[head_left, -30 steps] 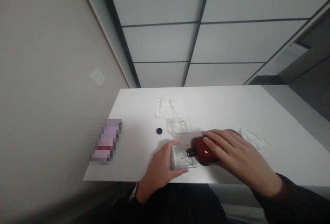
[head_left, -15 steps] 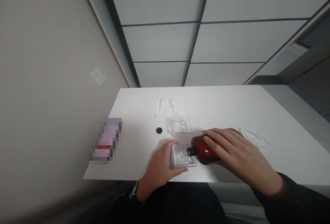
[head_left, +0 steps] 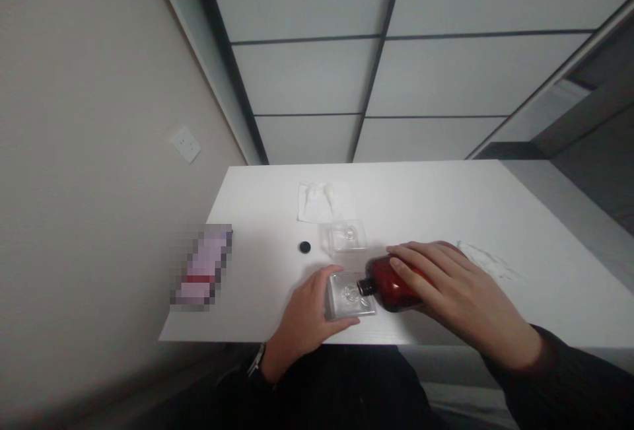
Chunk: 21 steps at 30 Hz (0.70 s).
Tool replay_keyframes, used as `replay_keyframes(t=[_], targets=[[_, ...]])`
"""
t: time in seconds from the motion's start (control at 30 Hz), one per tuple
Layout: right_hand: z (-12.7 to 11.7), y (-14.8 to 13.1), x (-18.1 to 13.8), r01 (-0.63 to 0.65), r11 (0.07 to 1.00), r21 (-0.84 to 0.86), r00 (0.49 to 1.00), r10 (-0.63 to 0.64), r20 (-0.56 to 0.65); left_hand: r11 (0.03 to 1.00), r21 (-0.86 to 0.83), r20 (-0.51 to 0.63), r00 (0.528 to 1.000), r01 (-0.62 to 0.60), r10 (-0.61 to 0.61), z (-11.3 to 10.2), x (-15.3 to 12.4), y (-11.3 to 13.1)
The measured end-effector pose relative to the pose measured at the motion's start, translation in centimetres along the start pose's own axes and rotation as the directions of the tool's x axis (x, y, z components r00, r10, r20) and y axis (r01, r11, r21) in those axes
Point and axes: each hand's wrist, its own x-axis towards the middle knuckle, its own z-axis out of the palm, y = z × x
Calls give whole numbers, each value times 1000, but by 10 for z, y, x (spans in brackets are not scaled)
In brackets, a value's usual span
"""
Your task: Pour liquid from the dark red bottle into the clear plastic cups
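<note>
My right hand (head_left: pixel 446 278) is wrapped over a reddish-brown bottle (head_left: pixel 393 288), tipped on its side with its uncapped black-looking neck pointing left. The mouth sits over a clear plastic box (head_left: pixel 341 304) near the table's front edge. My left hand (head_left: pixel 310 304) grips that box from its left side, thumb along the near edge and fingers along the far one. Whether liquid is flowing from the bottle I cannot tell. Behind the held box lies a second clear plastic box (head_left: pixel 341 238). A small round black cap (head_left: pixel 305 247) rests left of it.
White tissue (head_left: pixel 314 205) lies at the back of the white table (head_left: pixel 421 199). More crumpled tissue (head_left: pixel 488 261) is to the right, beyond my right hand. A blurred pinkish-purple object (head_left: pixel 205 265) lies at the left edge. A wall with a socket (head_left: pixel 187 144) borders the left side.
The whole view has shifted slightly, with things appearing a little higher. Both hands keep their hold, and the bottle stays tipped over the box.
</note>
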Motion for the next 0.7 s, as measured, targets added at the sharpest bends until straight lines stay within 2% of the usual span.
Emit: replay_keyframes(t=[0.7], targets=[[-1, 2, -4, 2, 1000, 11, 999, -2, 41, 1000, -19, -6, 1000, -10, 9, 0, -1, -1]])
